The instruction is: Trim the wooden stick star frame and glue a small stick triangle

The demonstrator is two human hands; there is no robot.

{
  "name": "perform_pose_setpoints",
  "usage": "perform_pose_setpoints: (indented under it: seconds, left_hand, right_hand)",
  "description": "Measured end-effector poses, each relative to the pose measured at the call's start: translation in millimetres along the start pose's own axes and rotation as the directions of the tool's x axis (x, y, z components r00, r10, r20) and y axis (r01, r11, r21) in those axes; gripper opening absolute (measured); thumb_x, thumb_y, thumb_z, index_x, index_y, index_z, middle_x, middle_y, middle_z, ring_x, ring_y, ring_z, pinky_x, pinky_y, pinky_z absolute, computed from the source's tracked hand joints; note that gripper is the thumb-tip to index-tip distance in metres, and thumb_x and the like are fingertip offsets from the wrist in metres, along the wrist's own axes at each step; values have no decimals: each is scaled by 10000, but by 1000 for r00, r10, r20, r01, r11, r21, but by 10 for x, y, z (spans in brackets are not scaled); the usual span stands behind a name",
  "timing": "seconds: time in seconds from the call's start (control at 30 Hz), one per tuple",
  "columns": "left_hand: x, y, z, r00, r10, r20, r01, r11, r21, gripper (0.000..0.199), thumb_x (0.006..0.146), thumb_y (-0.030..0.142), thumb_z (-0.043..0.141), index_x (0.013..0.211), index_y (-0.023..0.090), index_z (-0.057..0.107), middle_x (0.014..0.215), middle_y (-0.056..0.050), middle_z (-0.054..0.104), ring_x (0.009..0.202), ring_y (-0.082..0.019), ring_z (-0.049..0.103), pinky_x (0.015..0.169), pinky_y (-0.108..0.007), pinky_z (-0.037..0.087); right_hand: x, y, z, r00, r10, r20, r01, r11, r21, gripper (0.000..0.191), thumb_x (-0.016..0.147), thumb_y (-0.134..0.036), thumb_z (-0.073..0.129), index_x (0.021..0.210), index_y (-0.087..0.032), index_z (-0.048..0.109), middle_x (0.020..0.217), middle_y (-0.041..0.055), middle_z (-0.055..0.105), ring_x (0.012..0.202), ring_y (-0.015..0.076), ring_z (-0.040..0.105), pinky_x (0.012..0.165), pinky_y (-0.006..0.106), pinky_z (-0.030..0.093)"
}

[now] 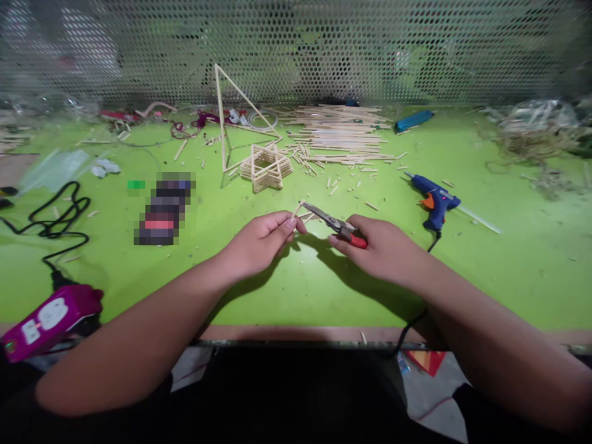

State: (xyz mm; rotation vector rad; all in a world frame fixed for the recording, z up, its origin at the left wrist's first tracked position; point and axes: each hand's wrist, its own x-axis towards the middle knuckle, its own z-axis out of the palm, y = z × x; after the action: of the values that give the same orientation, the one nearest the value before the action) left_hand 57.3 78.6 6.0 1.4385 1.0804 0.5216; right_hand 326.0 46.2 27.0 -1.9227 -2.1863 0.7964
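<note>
Between the thumb and fingers of my left hand [266, 242] is a small piece made of thin wooden sticks [298, 209], its ends meeting at an angle. My right hand [382, 246] is closed around the red handles of a pair of pliers or cutters [330, 221]. The tool's jaw tips reach the top of the stick piece; whether they grip it I cannot tell. Just beyond my hands stands a stacked star-shaped stick frame [267, 168]. A tall stick triangle [220, 117] rises upright behind it, touching or very close to it.
A blue glue gun [435, 197] with a glue stick in it lies right. Loose sticks [342, 132] and short offcuts are piled at the back before a perforated metal screen [296, 49]. A blurred-out object [164, 209] and a magenta device [53, 317] with black cable lie left.
</note>
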Motion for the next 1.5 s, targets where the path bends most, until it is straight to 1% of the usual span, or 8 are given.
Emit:
perform_pose_setpoints:
  seconds: [0.13, 0.4, 0.53, 0.77, 1.03, 1.23, 1.37, 1.5]
  left_hand:
    - [-27, 58, -18, 1000, 27, -13, -25, 993, 119, 390, 1110, 548, 555, 1096, 215, 756, 674, 45, 482, 618, -141, 479, 599, -260, 380]
    - [2, -15, -25, 999, 16, -36, -17, 1000, -7, 397, 1097, 568, 579, 1094, 210, 750, 679, 42, 440, 574, -132, 411, 546, -244, 327]
    - [20, -24, -38, 1000, -8, -17, 5, 987, -159, 409, 1091, 588, 600, 1131, 204, 733, 685, 57, 388, 555, -117, 330, 523, -237, 291]
    - [21, -37, 13, 999, 5, 38, 5, 967, -253, 376, 1105, 556, 598, 1107, 197, 709, 751, 46, 427, 582, -111, 407, 558, -247, 360]
    - [28, -81, 11, 1000, 15, 12, -14, 996, -84, 413, 1120, 587, 545, 1146, 218, 728, 717, 38, 460, 601, -136, 444, 579, -258, 369]
    - [21, 35, 4, 998, 39, -50, -32, 990, 137, 397, 1103, 534, 550, 1083, 204, 769, 653, 47, 466, 595, -150, 438, 582, -264, 353]
    - [13, 63, 14, 997, 61, -46, -55, 989, 136, 403, 1102, 526, 539, 1088, 201, 777, 662, 42, 489, 606, -154, 469, 598, -267, 384]
    - [23, 16, 22, 996, 69, -59, -62, 992, 107, 399, 1118, 525, 529, 1093, 206, 767, 681, 37, 483, 601, -147, 475, 585, -260, 375]
  right_hand:
    - [5, -27, 1, 998, 65, -25, -66, 997, -42, 501, 975, -700, 613, 739, -266, 535, 673, 30, 638, 603, 198, 484, 587, 356, 315]
    - [25, -23, -48, 988, 152, -27, -154, 986, -66, 514, 992, -662, 574, 670, -262, 545, 617, 47, 604, 564, 206, 475, 584, 362, 329]
    - [50, 29, -59, 993, 114, -20, -114, 993, -31, 482, 1017, -649, 545, 730, -262, 530, 694, 42, 644, 614, 207, 519, 591, 357, 339]
    - [11, -9, -16, 1000, 23, 13, -23, 1000, 19, 405, 1005, -635, 597, 855, -269, 511, 788, 31, 680, 700, 216, 574, 628, 342, 371]
    - [11, 5, -4, 1000, 8, 12, -8, 1000, 7, 439, 1004, -666, 600, 847, -270, 494, 758, 29, 664, 668, 212, 554, 612, 340, 349]
    - [23, -2, 4, 999, 29, -15, -29, 1000, 2, 505, 983, -722, 602, 784, -266, 515, 716, 37, 660, 626, 205, 516, 594, 347, 328]
    - [16, -51, -4, 994, 111, -13, -111, 993, -25, 489, 975, -687, 609, 732, -264, 596, 690, 46, 666, 606, 210, 505, 587, 357, 323]
    - [27, -92, -35, 985, 174, -2, -174, 984, -43, 501, 978, -662, 594, 678, -262, 571, 641, 47, 627, 574, 206, 480, 576, 365, 336]
